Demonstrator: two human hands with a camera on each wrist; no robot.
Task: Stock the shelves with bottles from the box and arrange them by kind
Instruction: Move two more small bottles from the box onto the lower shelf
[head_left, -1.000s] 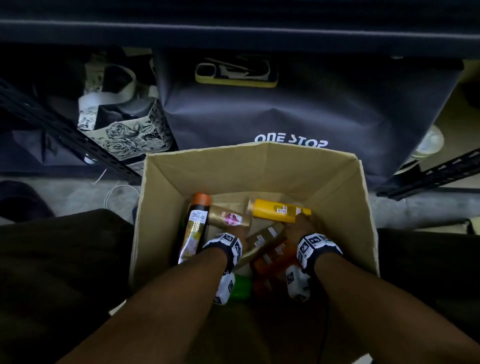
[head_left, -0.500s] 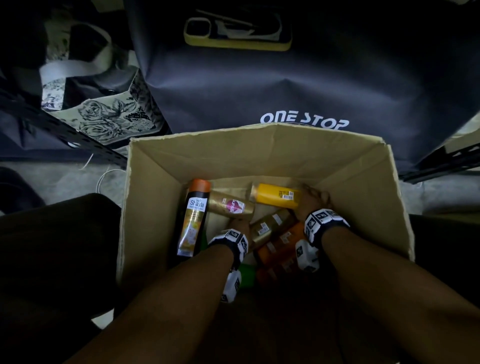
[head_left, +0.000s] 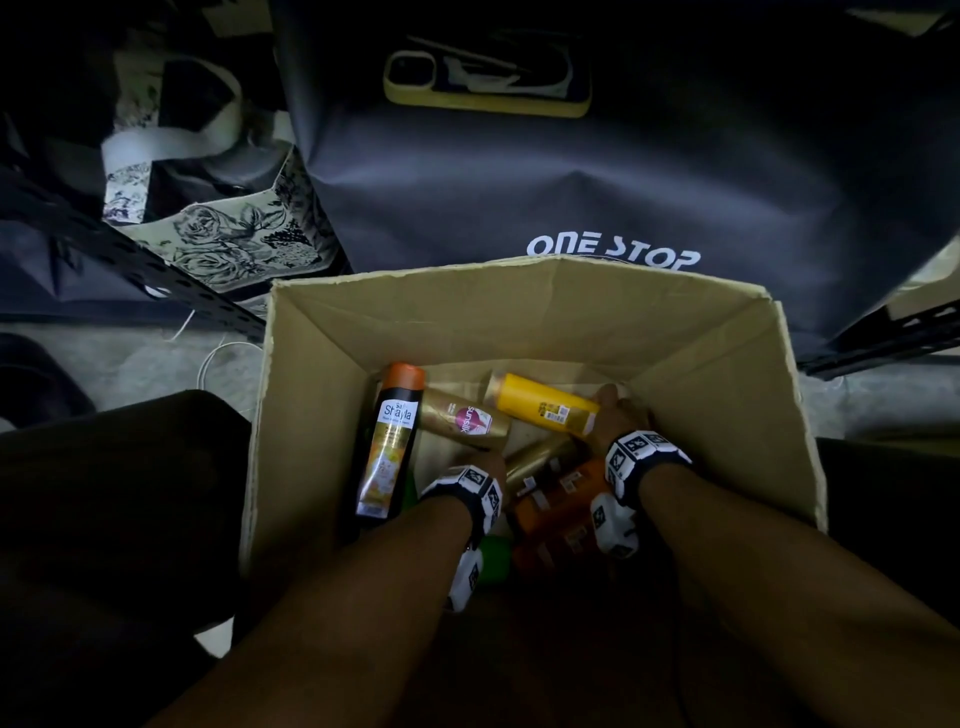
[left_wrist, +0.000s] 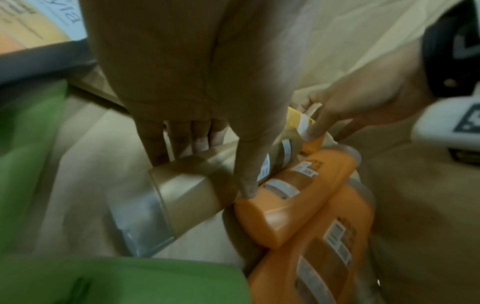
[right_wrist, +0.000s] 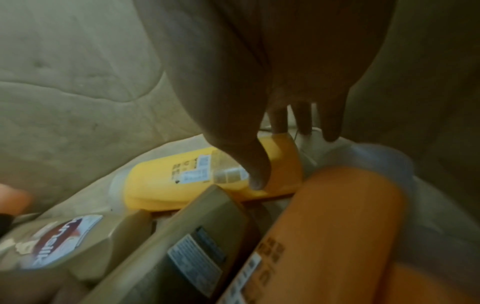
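I am closing my right hand (head_left: 610, 415) around the near end of the yellow bottle (head_left: 543, 404), which is lying crosswise; my left hand (left_wrist: 197, 115) is gripping the gold bottle (left_wrist: 197, 185).

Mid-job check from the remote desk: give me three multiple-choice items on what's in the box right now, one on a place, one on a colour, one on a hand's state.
1. Where does the black bottle lie?
A. along the box's left wall
B. on the floor outside
C. under the yellow bottle

2. What colour is that bottle's cap?
A. green
B. orange
C. white

3. What is the left hand doing?
A. hanging open above the box
B. gripping a gold bottle
C. holding the box's rim

Key:
1 A: it lies lengthwise by the left wall of the cardboard box.
2 B: the cap at its far end is orange.
3 B: fingers and thumb curl round the gold bottle in the left wrist view.
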